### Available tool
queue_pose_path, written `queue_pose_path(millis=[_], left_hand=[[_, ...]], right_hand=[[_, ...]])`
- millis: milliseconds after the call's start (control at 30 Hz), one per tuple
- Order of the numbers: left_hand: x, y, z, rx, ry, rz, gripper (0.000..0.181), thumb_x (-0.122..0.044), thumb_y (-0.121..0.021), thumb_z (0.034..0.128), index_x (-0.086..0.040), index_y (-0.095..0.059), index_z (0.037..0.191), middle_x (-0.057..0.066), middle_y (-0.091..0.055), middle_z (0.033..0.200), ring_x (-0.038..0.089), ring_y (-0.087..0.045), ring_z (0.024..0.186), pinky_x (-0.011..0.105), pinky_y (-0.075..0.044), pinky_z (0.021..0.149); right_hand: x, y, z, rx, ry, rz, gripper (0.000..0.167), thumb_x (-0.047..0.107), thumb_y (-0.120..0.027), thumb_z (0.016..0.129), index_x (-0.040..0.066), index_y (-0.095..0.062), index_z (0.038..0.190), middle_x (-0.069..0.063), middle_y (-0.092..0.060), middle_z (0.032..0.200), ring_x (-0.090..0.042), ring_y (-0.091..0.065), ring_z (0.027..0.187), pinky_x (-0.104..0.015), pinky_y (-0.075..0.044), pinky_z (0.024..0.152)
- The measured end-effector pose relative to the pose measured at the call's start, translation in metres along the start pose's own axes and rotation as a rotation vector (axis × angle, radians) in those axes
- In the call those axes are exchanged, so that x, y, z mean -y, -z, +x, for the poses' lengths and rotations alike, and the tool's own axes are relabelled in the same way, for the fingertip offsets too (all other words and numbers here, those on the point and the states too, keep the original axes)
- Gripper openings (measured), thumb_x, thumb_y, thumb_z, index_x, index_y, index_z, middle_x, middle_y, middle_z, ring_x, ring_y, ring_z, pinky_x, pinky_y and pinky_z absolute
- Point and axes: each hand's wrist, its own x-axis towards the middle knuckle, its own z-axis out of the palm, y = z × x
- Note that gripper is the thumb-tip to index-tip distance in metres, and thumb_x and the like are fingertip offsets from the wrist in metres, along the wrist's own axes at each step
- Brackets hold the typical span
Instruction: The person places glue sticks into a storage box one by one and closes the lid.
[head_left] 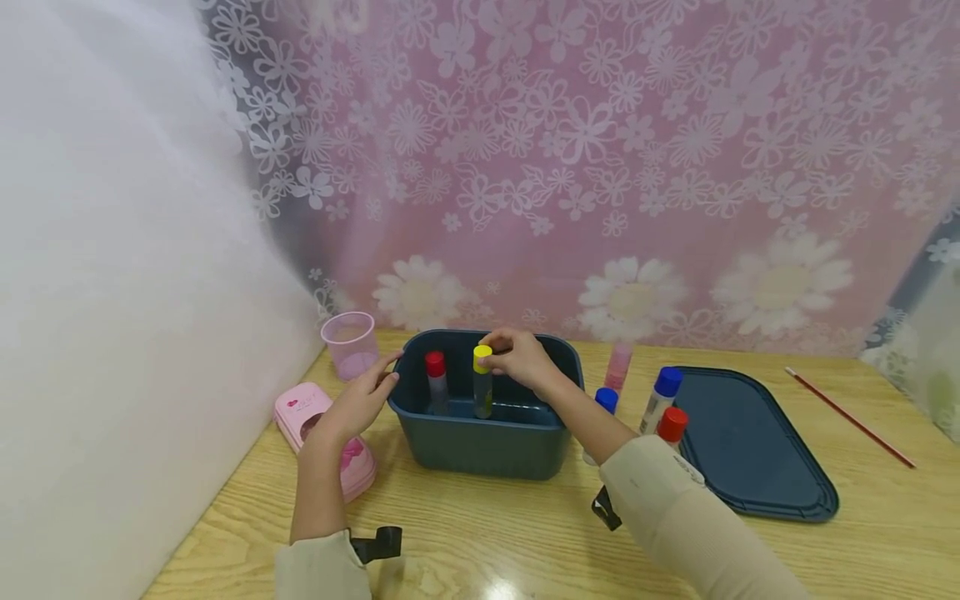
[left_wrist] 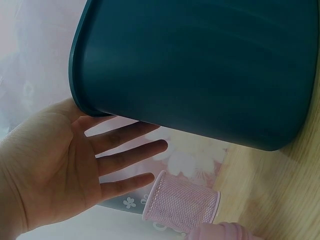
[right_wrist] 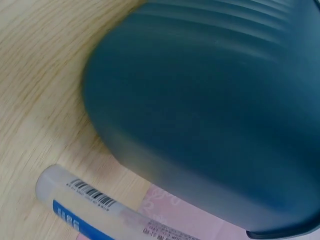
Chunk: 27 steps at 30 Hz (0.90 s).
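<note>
A dark teal bin (head_left: 480,450) stands on the table with its top uncovered. Inside it, my right hand (head_left: 522,360) pinches the yellow cap of a glue stick (head_left: 483,396), which is upright. To its left in the bin stands a red-capped glue stick (head_left: 438,390). My left hand (head_left: 356,408) touches the bin's left rim, its fingers mostly straight along the outside in the left wrist view. Right of the bin are two blue-capped glue sticks (head_left: 667,383) and a red-capped one (head_left: 672,425), partly hidden by the right arm. The right wrist view does not show the right hand.
A dark lid (head_left: 750,442) lies flat on the right, with a red pencil-like stick (head_left: 847,417) beyond it. Behind the bin's right side is a pink tube (head_left: 617,367). On the left are a pink mesh cup (head_left: 352,350) and a pink case (head_left: 360,475).
</note>
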Motion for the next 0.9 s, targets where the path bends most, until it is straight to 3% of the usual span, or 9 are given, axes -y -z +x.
queue_pose_path(millis=[167, 500, 767, 900], left_hand=[[0.0032, -0.0005, 0.0015, 0.015, 0.035, -0.009, 0.045, -0.023, -0.037, 0.1005, -0.011, -0.030, 0.144, 0.023, -0.050, 0.125, 0.034, -0.048, 0.112, 0.053, -0.036, 0.092], [0.0012, 0.0001, 0.0013, 0.019, 0.039, -0.005, 0.046, -0.025, -0.036, 0.1006, -0.013, -0.030, 0.144, 0.022, -0.050, 0.125, 0.034, -0.048, 0.112, 0.053, -0.036, 0.092], [0.0037, -0.0001, 0.0024, 0.023, 0.043, -0.001, 0.045, -0.025, -0.037, 0.1006, -0.013, -0.030, 0.144, 0.022, -0.049, 0.126, 0.033, -0.048, 0.112, 0.053, -0.035, 0.093], [0.0033, 0.0000, 0.0030, 0.023, 0.036, 0.002, 0.045, -0.025, -0.037, 0.1006, -0.013, -0.030, 0.144, 0.023, -0.049, 0.127, 0.034, -0.047, 0.114, 0.054, -0.034, 0.094]], right_hand=[[-0.0022, -0.0013, 0.0002, 0.022, -0.028, 0.001, 0.029, 0.002, -0.067, 0.083, 0.000, -0.059, 0.110, -0.014, -0.057, 0.105, -0.027, -0.058, 0.094, -0.035, -0.050, 0.080], [-0.0031, -0.0034, 0.0018, 0.026, -0.027, -0.029, 0.029, 0.002, -0.066, 0.083, -0.002, -0.057, 0.111, -0.017, -0.056, 0.107, -0.028, -0.058, 0.094, -0.035, -0.050, 0.079], [-0.0042, -0.0066, 0.0051, 0.029, -0.018, -0.173, 0.030, 0.011, -0.066, 0.086, 0.003, -0.058, 0.114, -0.012, -0.059, 0.104, -0.025, -0.060, 0.089, -0.033, -0.051, 0.077], [-0.0040, -0.0060, 0.0047, 0.026, -0.016, -0.194, 0.030, 0.012, -0.065, 0.086, 0.004, -0.058, 0.114, -0.012, -0.059, 0.105, -0.026, -0.060, 0.089, -0.036, -0.050, 0.077]])
